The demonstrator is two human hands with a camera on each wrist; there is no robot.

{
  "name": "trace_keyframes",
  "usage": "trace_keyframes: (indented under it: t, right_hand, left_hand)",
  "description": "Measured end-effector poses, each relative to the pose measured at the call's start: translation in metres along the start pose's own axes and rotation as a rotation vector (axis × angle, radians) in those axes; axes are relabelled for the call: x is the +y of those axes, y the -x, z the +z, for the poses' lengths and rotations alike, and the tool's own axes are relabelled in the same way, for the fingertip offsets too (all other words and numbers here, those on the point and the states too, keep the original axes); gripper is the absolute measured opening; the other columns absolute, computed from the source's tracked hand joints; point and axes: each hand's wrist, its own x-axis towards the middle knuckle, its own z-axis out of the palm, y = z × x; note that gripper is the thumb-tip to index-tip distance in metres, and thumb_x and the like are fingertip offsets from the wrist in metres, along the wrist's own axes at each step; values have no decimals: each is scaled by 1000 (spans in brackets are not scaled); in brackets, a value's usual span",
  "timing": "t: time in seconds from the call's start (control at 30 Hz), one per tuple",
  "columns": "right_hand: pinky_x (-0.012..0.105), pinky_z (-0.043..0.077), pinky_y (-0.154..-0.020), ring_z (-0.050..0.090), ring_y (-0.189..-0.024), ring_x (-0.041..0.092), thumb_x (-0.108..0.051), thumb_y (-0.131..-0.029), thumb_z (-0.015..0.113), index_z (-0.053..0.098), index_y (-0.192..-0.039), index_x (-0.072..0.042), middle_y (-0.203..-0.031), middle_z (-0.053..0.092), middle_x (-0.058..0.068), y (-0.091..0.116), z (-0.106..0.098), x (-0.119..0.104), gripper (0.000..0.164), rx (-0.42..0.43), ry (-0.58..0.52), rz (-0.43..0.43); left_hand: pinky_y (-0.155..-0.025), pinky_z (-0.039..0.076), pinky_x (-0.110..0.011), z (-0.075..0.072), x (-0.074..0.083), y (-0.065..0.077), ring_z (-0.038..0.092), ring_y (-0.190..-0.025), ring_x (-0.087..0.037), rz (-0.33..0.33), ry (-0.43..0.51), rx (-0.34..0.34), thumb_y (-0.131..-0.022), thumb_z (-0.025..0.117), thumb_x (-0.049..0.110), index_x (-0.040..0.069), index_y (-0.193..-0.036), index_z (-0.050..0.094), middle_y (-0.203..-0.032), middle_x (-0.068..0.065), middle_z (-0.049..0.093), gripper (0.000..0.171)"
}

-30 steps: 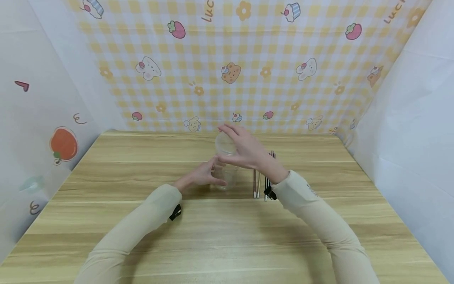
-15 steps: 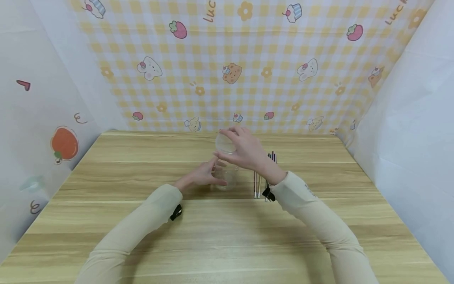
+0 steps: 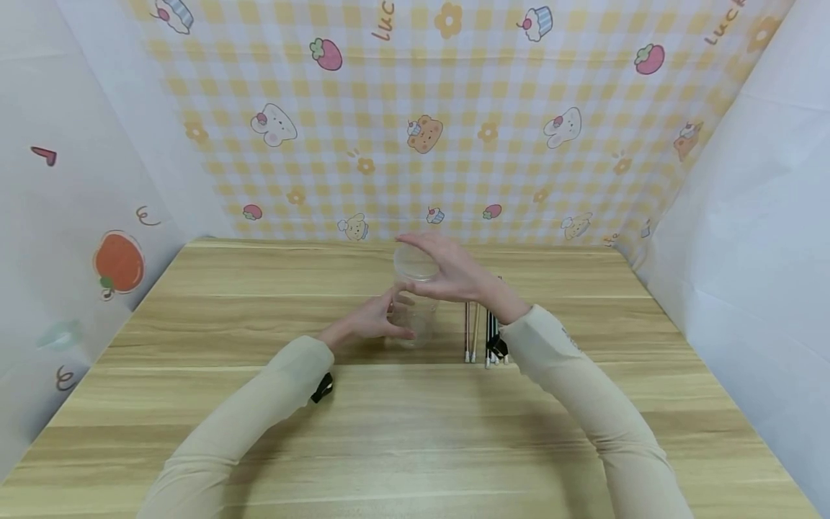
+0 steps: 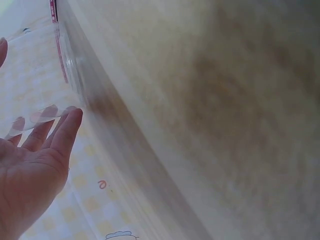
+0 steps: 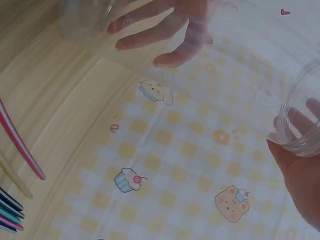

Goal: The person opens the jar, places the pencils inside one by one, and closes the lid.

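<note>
A clear plastic jar [image 3: 421, 326] stands on the table, its round lid [image 3: 413, 267] at the top. My left hand [image 3: 372, 318] grips the jar's body from the left, thumb on the near side and fingers behind. Over the top, my right hand [image 3: 452, 272] holds the lid by its edge, thumb in front and fingers on the far side. The right wrist view shows the lid's ridged rim [image 5: 287, 125] against that thumb, with fingers visible through the plastic. Behind the jar, the left hand's fingers [image 5: 150, 37] show through its wall.
Several slim, pen-like sticks [image 3: 467, 335] with pale tips lie side by side just right of the jar, partly under the right forearm. A checked cloth wall [image 3: 324, 166] rises at the table's back edge. White sheets [image 3: 733, 216] hang at both sides.
My right hand has turned at the lid: its fingers curled round the edge half a second ago and now reach straighter across it. The left hand stays in place on the jar.
</note>
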Motion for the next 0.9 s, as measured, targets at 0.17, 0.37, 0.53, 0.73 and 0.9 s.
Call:
trace_keyframes:
  t: [0.17,0.37,0.53,0.73,0.9]
  right_hand:
    - [44,36,-90,33,-120,27,-49,-77,59,29,-137,-12,-137,30,12,-2,-4,-17,77,-45,103,210]
    - [38,49,-65,44,-105,29,-61,-79,47,44,-127,-13,-121,44,11,-10,3,-40,68,-48,425,321]
    - [32,48,-51,46,-100,26,-53,-81,51,50,-121,-12,-109,47,9,-10,8,-37,57,-7,464,273]
    - [34,45,-75,46,-100,25,-45,-81,56,52,-121,-6,-109,49,11,-9,5,-21,56,12,332,127]
    - [35,39,-86,46,-103,25,-38,-79,63,53,-120,-3,-113,51,13,-8,1,-7,54,14,180,8]
  left_hand:
    - [-95,30,-47,0,1,3,37,-118,-30,-28,15,-4,-70,75,29,20,-138,14,-129,-6,43,91]
    - [-94,31,-48,-1,1,4,35,-119,-32,-49,62,-12,-70,74,32,19,-136,23,-131,-9,40,84]
    - [-94,32,-48,-1,-1,3,36,-119,-31,-28,63,-31,-72,73,32,24,-138,15,-131,-9,40,88]
    - [-95,30,-48,-1,-1,2,39,-117,-31,5,77,-27,-73,73,24,25,-140,7,-130,-12,41,94]
    - [-95,31,-45,0,-2,0,41,-115,-28,17,82,-29,-72,74,22,27,-140,1,-130,-13,39,99]
